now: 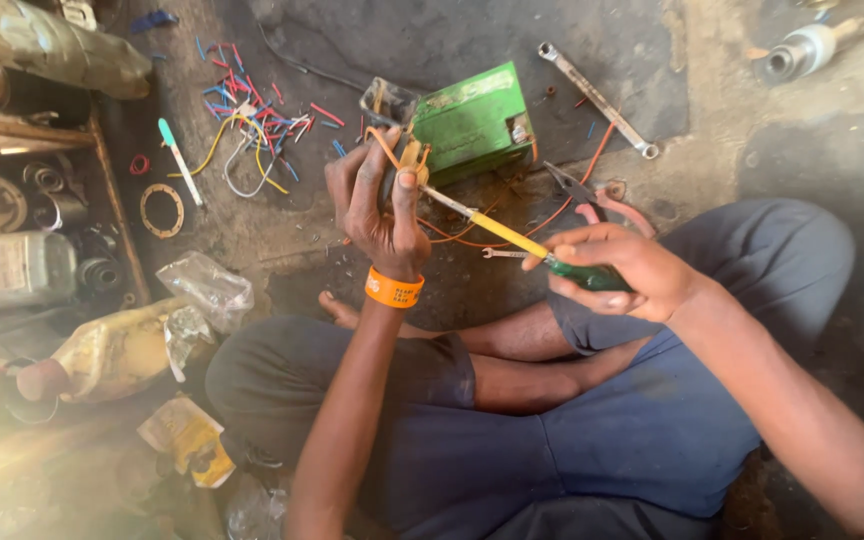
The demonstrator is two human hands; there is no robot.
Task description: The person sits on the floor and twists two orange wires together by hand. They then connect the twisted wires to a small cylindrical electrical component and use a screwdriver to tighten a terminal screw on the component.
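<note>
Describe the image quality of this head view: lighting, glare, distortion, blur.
Head view: even daylight in the middle, so the left hand, right hand and screwdriver read sharply; hazy glare washes out the lower-left corner around the yellowish plastic bottle; wide-lens distortion bends the edges, stretching the right forearm; the wire scraps stay crisp; shadows are soft.
</note>
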